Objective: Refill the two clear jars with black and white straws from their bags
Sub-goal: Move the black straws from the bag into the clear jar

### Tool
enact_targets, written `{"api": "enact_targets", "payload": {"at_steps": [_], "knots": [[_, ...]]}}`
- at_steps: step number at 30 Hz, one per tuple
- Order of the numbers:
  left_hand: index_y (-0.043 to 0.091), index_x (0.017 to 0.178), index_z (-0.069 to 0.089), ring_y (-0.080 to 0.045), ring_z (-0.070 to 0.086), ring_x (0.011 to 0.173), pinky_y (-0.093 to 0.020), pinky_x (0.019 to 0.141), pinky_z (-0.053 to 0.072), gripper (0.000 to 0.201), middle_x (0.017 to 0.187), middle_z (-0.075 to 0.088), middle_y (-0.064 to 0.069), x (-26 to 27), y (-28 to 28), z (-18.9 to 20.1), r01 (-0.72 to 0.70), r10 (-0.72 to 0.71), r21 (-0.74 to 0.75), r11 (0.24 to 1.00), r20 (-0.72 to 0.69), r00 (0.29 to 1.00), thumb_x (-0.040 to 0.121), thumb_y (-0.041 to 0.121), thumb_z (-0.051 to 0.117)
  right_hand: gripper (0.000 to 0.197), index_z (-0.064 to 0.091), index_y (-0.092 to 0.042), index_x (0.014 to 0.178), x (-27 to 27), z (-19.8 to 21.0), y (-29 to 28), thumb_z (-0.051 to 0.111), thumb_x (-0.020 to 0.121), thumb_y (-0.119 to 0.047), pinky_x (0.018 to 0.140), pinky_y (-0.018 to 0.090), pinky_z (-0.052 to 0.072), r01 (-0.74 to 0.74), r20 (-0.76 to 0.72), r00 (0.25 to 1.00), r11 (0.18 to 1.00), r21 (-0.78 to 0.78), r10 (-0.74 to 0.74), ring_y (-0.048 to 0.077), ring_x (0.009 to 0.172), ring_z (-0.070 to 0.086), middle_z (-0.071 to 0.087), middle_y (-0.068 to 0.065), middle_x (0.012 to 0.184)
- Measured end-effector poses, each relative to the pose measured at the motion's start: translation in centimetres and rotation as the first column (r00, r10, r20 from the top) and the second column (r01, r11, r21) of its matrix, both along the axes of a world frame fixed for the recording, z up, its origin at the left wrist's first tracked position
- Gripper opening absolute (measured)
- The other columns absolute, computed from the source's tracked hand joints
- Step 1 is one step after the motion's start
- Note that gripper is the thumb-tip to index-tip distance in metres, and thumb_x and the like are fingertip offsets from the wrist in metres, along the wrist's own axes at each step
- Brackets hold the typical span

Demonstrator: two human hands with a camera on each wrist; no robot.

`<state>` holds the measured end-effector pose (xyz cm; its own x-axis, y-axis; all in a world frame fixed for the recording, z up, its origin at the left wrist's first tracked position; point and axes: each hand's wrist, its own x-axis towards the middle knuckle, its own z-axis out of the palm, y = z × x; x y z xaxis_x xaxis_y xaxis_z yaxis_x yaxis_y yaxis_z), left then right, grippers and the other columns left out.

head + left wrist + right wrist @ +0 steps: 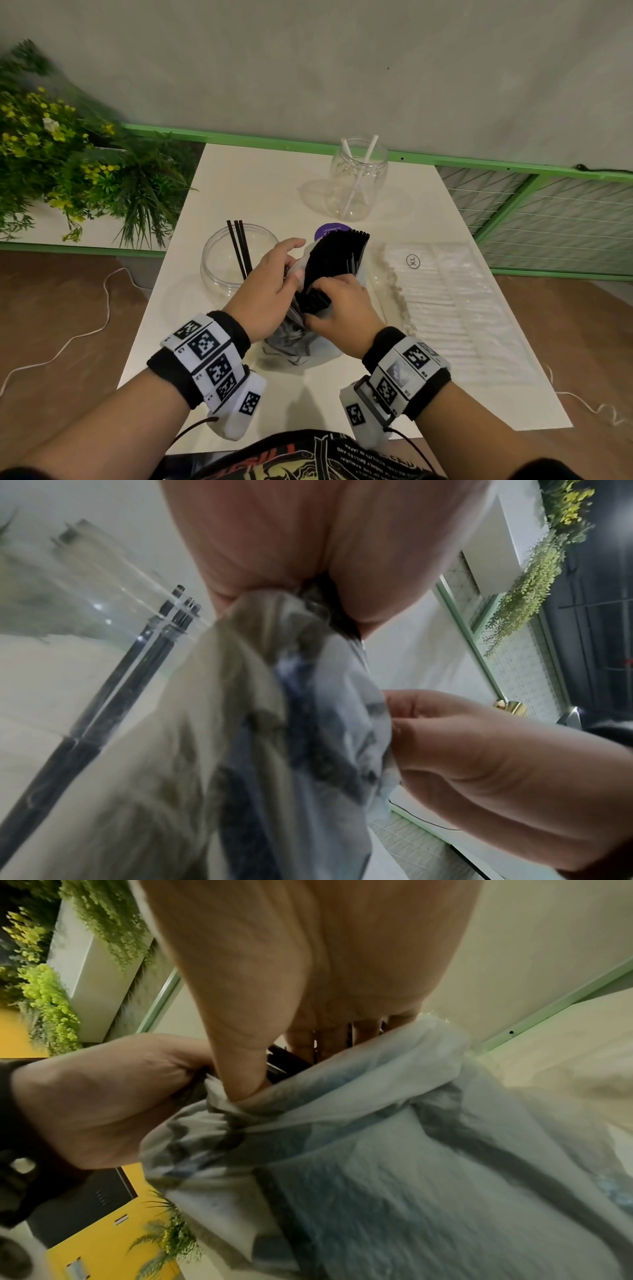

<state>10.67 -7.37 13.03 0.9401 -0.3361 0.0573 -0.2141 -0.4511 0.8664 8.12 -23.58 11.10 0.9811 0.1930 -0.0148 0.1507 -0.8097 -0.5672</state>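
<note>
A bundle of black straws sticks up out of a crumpled clear bag at the table's middle. My left hand pinches the bag's rim on the left. My right hand grips the bundle low down, fingers curled round the straws. The near clear jar holds three black straws just left of my left hand. The far jar holds two white straws. A flat bag of white straws lies to the right.
The white table has a green rail and a grey wall behind it. A planter with yellow flowers stands at the left. Green wire mesh lies to the right. A white cord trails on the floor.
</note>
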Motion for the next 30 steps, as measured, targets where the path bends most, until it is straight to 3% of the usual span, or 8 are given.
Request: {"api": "enact_targets", "payload": {"at_steps": [7,11,14,17,19,21,26,30], "knots": [[0.027,0.134,0.041,-0.001,0.042,0.120,-0.011,0.098,0.032,0.039,0.131,0.045,0.006,0.1,0.1,-0.4,0.049,-0.050,0.023,0.999,0.029,0.998,0.099,0.011,0.038,0.034,0.062,-0.024,0.113,0.5,0.8,0.6,0.065,0.081,-0.035,0.091,0.038,0.027,-0.116,-0.125,0.987,0.981,-0.155,0.097,0.021,0.108,0.036,0.051,-0.005,0.101],[0.030,0.129,0.044,0.001,0.044,0.115,-0.002,0.093,0.029,0.041,0.128,0.048,0.004,0.1,0.3,-0.5,0.030,-0.031,0.026,0.999,0.057,0.998,0.097,0.004,0.037,0.012,0.060,-0.021,0.092,0.5,1.1,-0.7,0.065,0.082,-0.023,0.078,0.038,0.044,-0.126,-0.026,0.992,0.990,0.057,0.127,0.020,0.083,0.052,0.056,-0.006,0.082],[0.036,0.122,0.046,-0.006,0.053,0.112,-0.015,0.096,0.038,0.041,0.125,0.049,0.005,-0.1,0.6,-0.7,-0.012,0.012,-0.013,1.000,0.058,0.998,0.098,0.005,0.036,0.013,0.050,-0.026,0.091,0.3,1.3,-2.2,0.062,0.086,-0.023,0.064,0.040,0.049,-0.005,0.086,0.996,0.984,0.177,-0.010,0.019,0.067,0.057,0.061,-0.003,0.074],[0.035,0.122,0.048,-0.010,0.058,0.107,-0.027,0.096,0.044,0.041,0.124,0.050,0.005,-0.2,0.8,-0.7,-0.023,0.024,-0.022,1.000,0.052,0.998,0.098,0.005,0.034,0.029,0.043,-0.031,0.110,0.2,1.5,-3.6,0.059,0.089,-0.019,0.072,0.036,0.050,0.054,0.262,0.960,0.980,0.193,-0.105,0.020,0.080,0.061,0.065,-0.001,0.093],[0.032,0.123,0.049,-0.009,0.056,0.107,-0.021,0.095,0.041,0.040,0.124,0.051,0.004,-0.3,0.8,-0.6,-0.023,0.024,-0.006,1.000,0.059,0.998,0.097,0.005,0.034,0.037,0.046,-0.026,0.116,0.3,1.5,-4.4,0.062,0.086,-0.010,0.082,0.025,0.043,0.081,0.465,0.877,0.991,0.110,-0.123,0.018,0.092,0.053,0.059,0.001,0.105],[0.028,0.125,0.050,-0.005,0.051,0.108,-0.008,0.090,0.035,0.039,0.123,0.052,0.004,-0.3,0.8,-0.6,-0.025,0.023,0.027,0.999,0.074,0.997,0.097,0.006,0.035,0.032,0.057,-0.018,0.112,0.6,1.0,-5.2,0.064,0.083,-0.007,0.090,0.030,0.040,0.151,0.608,0.785,0.988,-0.004,-0.118,0.021,0.102,0.045,0.053,0.003,0.114],[0.025,0.122,0.053,-0.007,0.055,0.103,-0.021,0.092,0.043,0.031,0.117,0.055,0.006,-0.5,0.8,-0.5,-0.036,0.031,0.050,0.998,0.080,0.996,0.099,0.012,0.036,0.049,0.049,-0.027,0.131,0.7,-0.2,-5.4,0.058,0.089,-0.004,0.105,0.037,0.037,0.197,0.489,0.835,0.967,0.159,-0.250,0.023,0.123,0.038,0.024,-0.001,0.144],[0.025,0.116,0.057,-0.008,0.057,0.101,-0.027,0.090,0.046,0.026,0.110,0.059,0.008,-0.7,0.9,-0.7,-0.066,0.060,0.059,0.996,0.090,0.994,0.099,0.018,0.038,0.043,0.059,-0.021,0.126,0.8,-0.5,-5.4,0.058,0.088,0.000,0.106,0.043,0.038,0.159,0.531,0.824,0.981,0.115,-0.196,0.020,0.124,0.035,0.038,-0.002,0.140]]}}
